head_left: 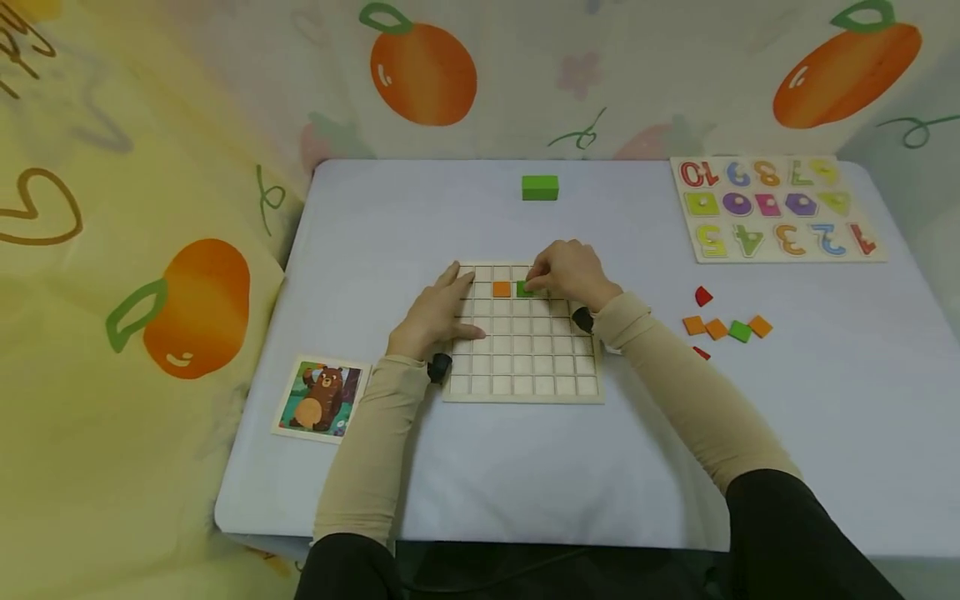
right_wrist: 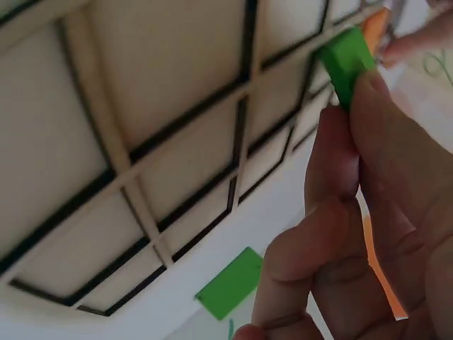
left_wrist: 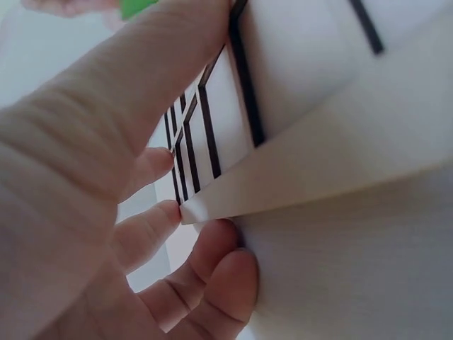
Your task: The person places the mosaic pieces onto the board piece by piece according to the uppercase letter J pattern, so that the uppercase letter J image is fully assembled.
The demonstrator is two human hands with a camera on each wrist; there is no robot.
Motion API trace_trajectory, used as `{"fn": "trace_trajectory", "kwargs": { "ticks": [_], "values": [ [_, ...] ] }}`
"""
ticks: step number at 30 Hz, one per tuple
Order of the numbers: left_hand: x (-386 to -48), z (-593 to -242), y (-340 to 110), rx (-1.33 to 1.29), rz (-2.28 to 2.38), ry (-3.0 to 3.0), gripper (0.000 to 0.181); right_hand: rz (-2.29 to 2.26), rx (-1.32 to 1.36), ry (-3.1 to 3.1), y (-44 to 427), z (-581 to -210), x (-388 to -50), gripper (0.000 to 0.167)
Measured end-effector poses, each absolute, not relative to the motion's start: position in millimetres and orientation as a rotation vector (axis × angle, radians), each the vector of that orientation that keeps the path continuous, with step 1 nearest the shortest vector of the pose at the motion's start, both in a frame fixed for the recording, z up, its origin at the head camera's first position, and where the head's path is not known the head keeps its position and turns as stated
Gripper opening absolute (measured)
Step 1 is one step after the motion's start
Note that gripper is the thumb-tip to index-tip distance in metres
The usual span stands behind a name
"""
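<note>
A pale wooden grid board (head_left: pixel 522 386) lies on the table in front of the person. The left hand (head_left: pixel 431 321) rests at its left edge, thumb lying over the cells and the other fingers along the rim. An orange square tile (head_left: pixel 501 289) sits in a cell near the far edge. Just right of it, the right hand (head_left: pixel 572 271) pinches a green square tile (right_wrist: pixel 347 62) between thumb and fingers, tilted over the grid in the right wrist view. An orange strip (right_wrist: pixel 382 273) shows between that hand's fingers; whether it is held cannot be told.
Loose orange and green tiles (head_left: pixel 739 332) and red pieces (head_left: pixel 702 296) lie to the right. A green block (head_left: pixel 540 188) stands beyond the board. A number puzzle (head_left: pixel 780 212) lies at the far right, a bear picture (head_left: pixel 318 398) at the near left.
</note>
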State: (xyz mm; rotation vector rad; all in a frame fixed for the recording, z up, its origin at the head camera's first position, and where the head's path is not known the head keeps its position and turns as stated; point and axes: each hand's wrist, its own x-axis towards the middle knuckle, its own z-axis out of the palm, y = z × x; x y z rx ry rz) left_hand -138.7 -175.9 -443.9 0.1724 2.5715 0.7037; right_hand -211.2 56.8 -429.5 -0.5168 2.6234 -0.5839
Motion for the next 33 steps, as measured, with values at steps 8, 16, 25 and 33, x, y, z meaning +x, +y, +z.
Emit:
{"fn": "trace_trajectory", "kwargs": {
  "ticks": [8, 16, 25, 33],
  "values": [
    [-138.7, -443.9, -168.5, 0.176, 0.711, 2.570, 0.107, -0.467, -0.480, 2.634, 47.4, -429.9, -210.4, 0.022],
    [-138.9, -445.6, -169.6, 0.174, 0.708, 2.572, 0.109, -0.476, -0.472, 2.579, 41.5, -429.0, -209.2, 0.020],
    [-138.2, -445.6, -170.9, 0.184, 0.671, 2.581, 0.108, -0.429, -0.526, 2.592, 51.8, -422.3, -207.5, 0.027],
    [-138.5, -444.7, -176.0, 0.172, 0.689, 2.585, 0.108, -0.387, -0.476, 2.670, 115.3, -409.6, -203.7, 0.024]
  ]
}}
